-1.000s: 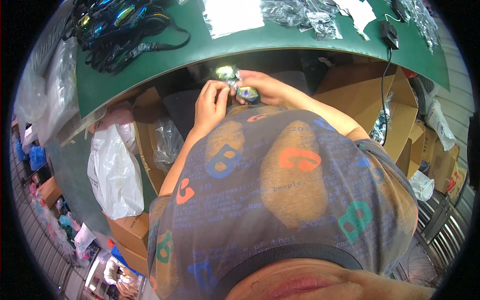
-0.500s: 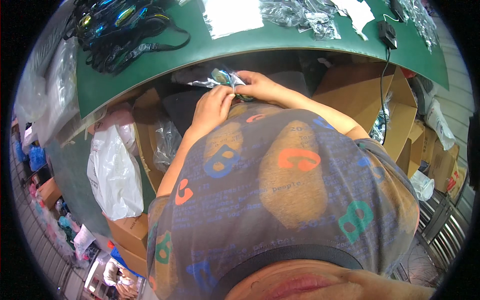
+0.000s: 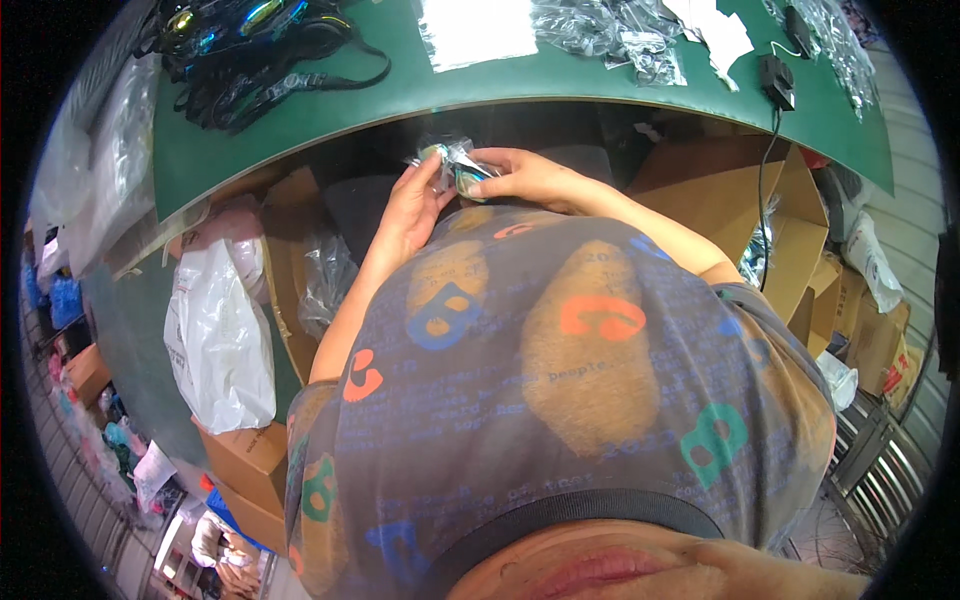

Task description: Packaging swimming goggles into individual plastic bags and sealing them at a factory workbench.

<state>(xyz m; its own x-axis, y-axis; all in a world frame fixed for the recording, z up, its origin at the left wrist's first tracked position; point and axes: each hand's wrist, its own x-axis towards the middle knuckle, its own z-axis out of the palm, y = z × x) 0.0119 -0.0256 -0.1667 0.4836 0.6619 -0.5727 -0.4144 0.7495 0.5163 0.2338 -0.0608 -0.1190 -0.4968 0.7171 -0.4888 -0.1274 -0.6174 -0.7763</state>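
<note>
A pair of swim goggles (image 3: 470, 180) with shiny mirrored lenses is held close to my body, just below the table's front edge. Crinkled clear plastic film (image 3: 452, 149) wraps around it. My left hand (image 3: 410, 208) grips the wrapped goggles from the left, thumb and fingers closed on the film. From the other side my right hand (image 3: 525, 178) pinches them, its thumb over a lens. The strap is mostly hidden by the fingers and the film.
Black-strapped goggles (image 3: 265, 70) lie heaped on the green table (image 3: 430, 88) at far left. Beyond my hands are a white sheet (image 3: 478, 35), clear plastic bags (image 3: 610, 35) and a black adapter (image 3: 776, 82) with a hanging cord. Cardboard boxes (image 3: 705, 190) and a white bag (image 3: 222, 335) flank me.
My left hand has turned and opened up its grip, its fingers now higher on the film. The wrapped goggles have tilted, and one mirrored lens shows by my right thumb.
</note>
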